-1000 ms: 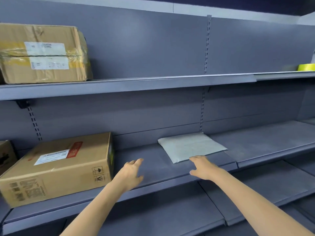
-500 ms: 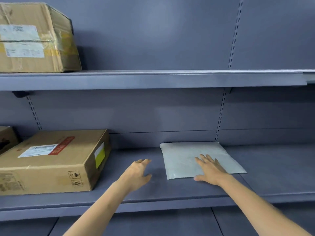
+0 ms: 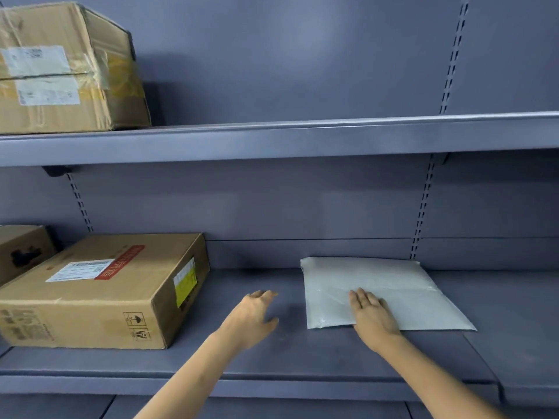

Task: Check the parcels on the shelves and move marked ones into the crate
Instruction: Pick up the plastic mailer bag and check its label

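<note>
My right hand (image 3: 373, 316) has advanced from the mailer's front edge onto the white poly mailer (image 3: 393, 293), fingers flat, nothing clasped. Left hand (image 3: 252, 317) hovers relaxed, just left. Mailer lies on shelf (image 3: 302, 358); next, flip to check marking.

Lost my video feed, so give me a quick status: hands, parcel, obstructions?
Right hand flat on grey mailer. Left hand open, hovering beside it. Cardboard box off left, nothing blocking.
</note>
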`<control>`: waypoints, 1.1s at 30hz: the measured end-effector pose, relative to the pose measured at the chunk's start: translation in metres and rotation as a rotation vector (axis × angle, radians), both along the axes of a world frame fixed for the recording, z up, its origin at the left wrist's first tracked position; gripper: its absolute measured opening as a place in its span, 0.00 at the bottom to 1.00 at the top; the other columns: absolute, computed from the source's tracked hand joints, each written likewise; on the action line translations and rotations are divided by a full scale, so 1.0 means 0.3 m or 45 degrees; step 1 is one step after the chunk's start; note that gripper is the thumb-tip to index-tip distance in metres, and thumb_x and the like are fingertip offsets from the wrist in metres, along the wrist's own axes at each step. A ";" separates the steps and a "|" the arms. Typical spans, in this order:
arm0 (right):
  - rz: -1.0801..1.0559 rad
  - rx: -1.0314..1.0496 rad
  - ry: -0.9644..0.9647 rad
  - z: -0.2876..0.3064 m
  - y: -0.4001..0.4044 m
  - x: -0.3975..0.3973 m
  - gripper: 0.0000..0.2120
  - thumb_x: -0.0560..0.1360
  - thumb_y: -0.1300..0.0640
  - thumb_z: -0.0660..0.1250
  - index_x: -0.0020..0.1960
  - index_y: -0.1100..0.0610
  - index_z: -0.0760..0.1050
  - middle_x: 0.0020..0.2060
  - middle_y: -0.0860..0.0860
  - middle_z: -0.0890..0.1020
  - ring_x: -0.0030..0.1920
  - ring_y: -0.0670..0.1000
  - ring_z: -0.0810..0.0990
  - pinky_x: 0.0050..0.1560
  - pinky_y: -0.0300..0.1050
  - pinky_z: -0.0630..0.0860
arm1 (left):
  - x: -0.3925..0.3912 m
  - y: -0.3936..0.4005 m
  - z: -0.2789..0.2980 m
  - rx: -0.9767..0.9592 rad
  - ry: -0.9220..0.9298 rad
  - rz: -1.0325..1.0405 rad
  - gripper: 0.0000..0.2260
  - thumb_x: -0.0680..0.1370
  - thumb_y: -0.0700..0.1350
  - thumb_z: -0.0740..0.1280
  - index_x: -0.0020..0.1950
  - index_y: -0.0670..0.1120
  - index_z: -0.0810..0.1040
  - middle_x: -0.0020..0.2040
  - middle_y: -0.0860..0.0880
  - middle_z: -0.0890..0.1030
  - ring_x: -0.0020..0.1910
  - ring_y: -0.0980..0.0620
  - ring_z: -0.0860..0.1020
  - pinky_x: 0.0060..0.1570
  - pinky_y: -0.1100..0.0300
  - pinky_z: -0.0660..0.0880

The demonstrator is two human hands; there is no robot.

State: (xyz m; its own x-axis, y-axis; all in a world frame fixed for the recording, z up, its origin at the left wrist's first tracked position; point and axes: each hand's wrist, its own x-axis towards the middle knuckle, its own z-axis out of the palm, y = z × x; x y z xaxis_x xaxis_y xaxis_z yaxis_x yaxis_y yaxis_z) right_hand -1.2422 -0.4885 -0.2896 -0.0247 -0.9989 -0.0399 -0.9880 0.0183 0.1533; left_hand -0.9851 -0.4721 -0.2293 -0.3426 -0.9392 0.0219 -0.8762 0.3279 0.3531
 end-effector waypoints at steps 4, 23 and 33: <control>-0.025 0.021 -0.045 -0.012 -0.014 -0.005 0.30 0.80 0.61 0.53 0.76 0.59 0.41 0.76 0.56 0.47 0.76 0.54 0.45 0.75 0.52 0.46 | -0.033 -0.003 -0.054 0.081 -0.014 -0.011 0.26 0.78 0.48 0.61 0.74 0.47 0.59 0.72 0.47 0.65 0.70 0.48 0.65 0.65 0.59 0.66; 0.124 -0.617 -0.815 0.222 0.266 0.046 0.21 0.76 0.69 0.56 0.67 0.58 0.72 0.64 0.55 0.76 0.64 0.56 0.74 0.62 0.45 0.69 | 0.056 0.106 0.057 -0.058 -0.044 -0.038 0.28 0.78 0.49 0.61 0.76 0.45 0.55 0.74 0.46 0.61 0.71 0.45 0.61 0.67 0.55 0.63; 0.006 -1.059 -1.551 0.545 0.456 0.181 0.17 0.78 0.55 0.61 0.35 0.63 0.69 0.29 0.56 0.71 0.32 0.50 0.69 0.34 0.44 0.66 | 0.127 0.201 0.280 -0.351 0.338 -0.002 0.32 0.78 0.53 0.63 0.76 0.45 0.52 0.77 0.46 0.53 0.76 0.45 0.50 0.73 0.51 0.53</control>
